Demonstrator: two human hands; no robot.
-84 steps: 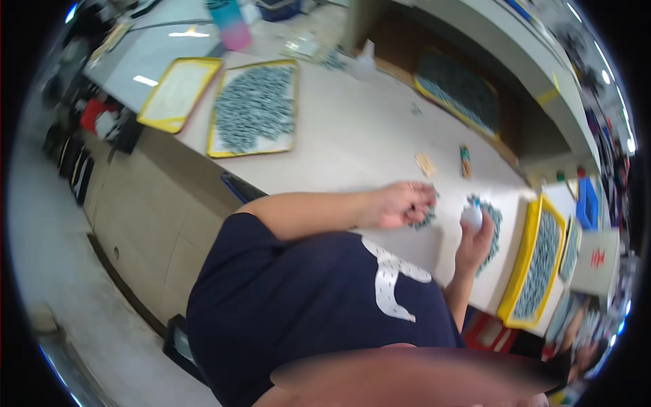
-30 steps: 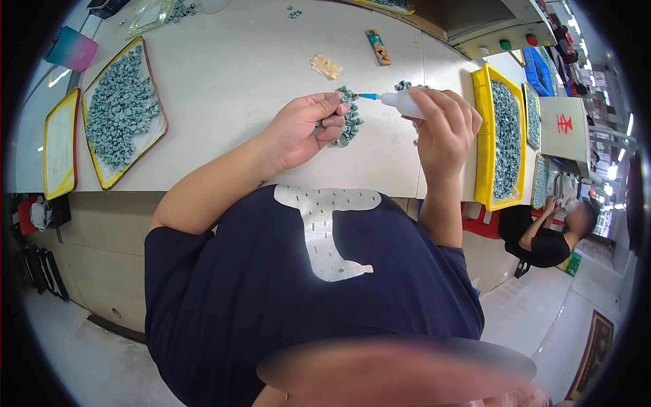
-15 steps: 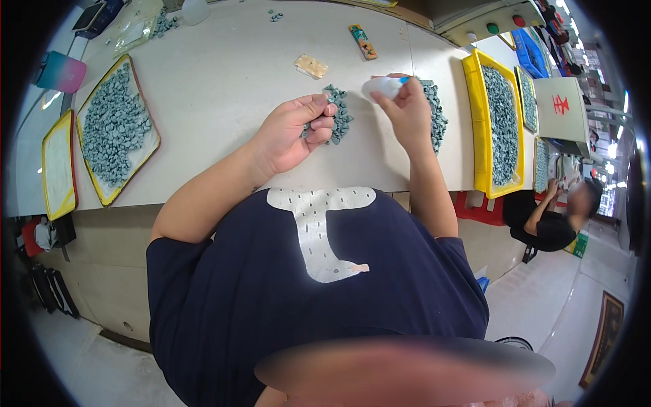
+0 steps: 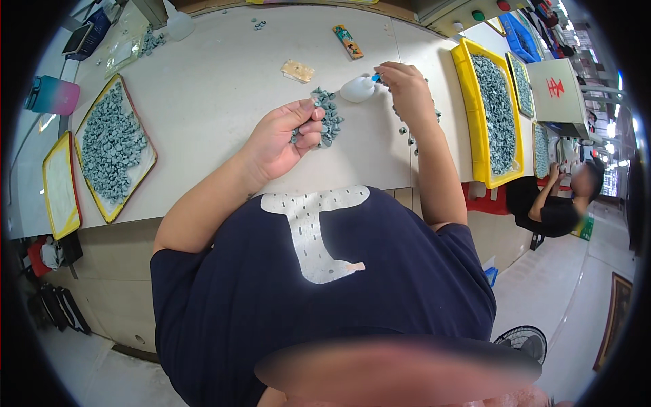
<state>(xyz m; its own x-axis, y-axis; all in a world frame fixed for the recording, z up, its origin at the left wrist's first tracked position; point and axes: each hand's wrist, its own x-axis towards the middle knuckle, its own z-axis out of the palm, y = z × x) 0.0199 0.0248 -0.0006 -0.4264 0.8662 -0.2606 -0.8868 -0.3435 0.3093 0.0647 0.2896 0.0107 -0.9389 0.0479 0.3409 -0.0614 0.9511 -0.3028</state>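
Observation:
My left hand [image 4: 288, 136] is raised over the table with thumb and fingers pinched together; whatever is between them is too small to make out. Just behind its fingertips lies a heap of small grey-green pieces [image 4: 329, 121]. A white squeeze bottle [image 4: 357, 90] with a blue tip rests on its side right of that heap. My right hand [image 4: 409, 93] is beside the blue tip, fingers bent down and drawn together. What they hold, if anything, is hidden. Loose grey-green pieces [image 4: 403, 130] lie beneath and around this hand.
At right stands a yellow bin [image 4: 481, 129] full of similar pieces. A yellow-rimmed tray [image 4: 150, 159] of pieces sits at left, beside another yellow-edged tray [image 4: 61, 190]. Farther back are a beige packet [image 4: 298, 70] and an orange-green packet [image 4: 348, 42]. A person [image 4: 549, 203] sits at far right.
The white bottle has gone from my right hand's grasp to lying on the table. My right hand has shifted slightly off it, while my left hand keeps its pinch. The view has shifted slightly.

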